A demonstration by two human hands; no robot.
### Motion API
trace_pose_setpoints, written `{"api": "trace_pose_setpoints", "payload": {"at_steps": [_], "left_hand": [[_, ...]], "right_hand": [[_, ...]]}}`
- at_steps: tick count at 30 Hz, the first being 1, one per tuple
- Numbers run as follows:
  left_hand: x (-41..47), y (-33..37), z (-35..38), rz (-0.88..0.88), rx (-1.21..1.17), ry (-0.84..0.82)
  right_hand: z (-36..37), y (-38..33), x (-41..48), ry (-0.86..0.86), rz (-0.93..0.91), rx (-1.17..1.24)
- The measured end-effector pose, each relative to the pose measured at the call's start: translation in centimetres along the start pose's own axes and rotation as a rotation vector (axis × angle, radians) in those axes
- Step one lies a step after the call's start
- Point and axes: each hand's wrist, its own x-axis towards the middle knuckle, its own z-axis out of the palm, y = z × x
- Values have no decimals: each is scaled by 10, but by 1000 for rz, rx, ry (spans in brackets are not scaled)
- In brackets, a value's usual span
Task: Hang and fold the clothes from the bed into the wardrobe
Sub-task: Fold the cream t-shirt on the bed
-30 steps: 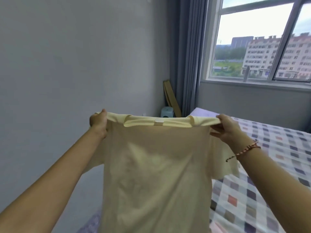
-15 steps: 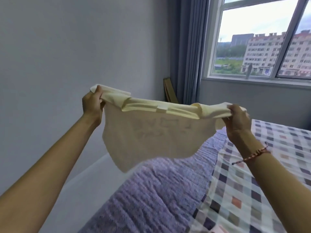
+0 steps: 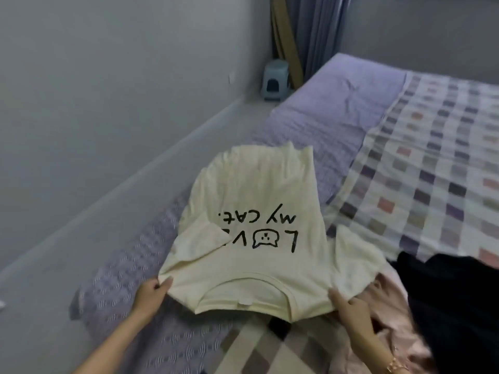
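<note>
Left hand (image 3: 151,292) pinches the cream T-shirt (image 3: 251,190) at seven o'clock, right hand (image 3: 351,311) at five; best tug outward, then flatten the flipped sleeve (image 3: 202,238) at nine before folding.

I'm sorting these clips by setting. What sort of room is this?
Most likely a home bedroom: a bed partly covered by a checked blanket, a long curtain in the corner, and a cream T-shirt spread on the bed.
</note>
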Motion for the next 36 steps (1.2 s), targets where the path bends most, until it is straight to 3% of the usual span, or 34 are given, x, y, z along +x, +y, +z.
{"api": "trace_pose_setpoints", "payload": {"at_steps": [3,6,8,10,11,14,18,23,27,32,36], "left_hand": [[-4,-73,31,-218,223,-83],[-8,-98,47,-263,479,-35],[-7,-94,55,-77,654,111],[-3,-84,66,254,823,164],[3,-88,74,357,895,138],[21,-92,89,432,984,104],[42,-110,100,609,784,182],[54,-123,94,828,593,149],[56,-134,88,927,572,99],[44,-127,88,1118,574,-77],[47,-128,91,1313,699,-275]], "right_hand": [[3,49,3,-131,187,-120],[4,71,8,-328,161,-639],[13,66,9,-465,88,-932],[36,50,6,-556,-17,-1022],[59,46,10,-593,-87,-1017],[124,29,22,-614,-251,-783],[214,13,50,-522,-446,-557],[280,-10,88,-577,-286,-410],[268,0,85,-566,-288,-500],[187,28,54,-379,-365,-509],[150,59,51,-482,-199,-718]]}}
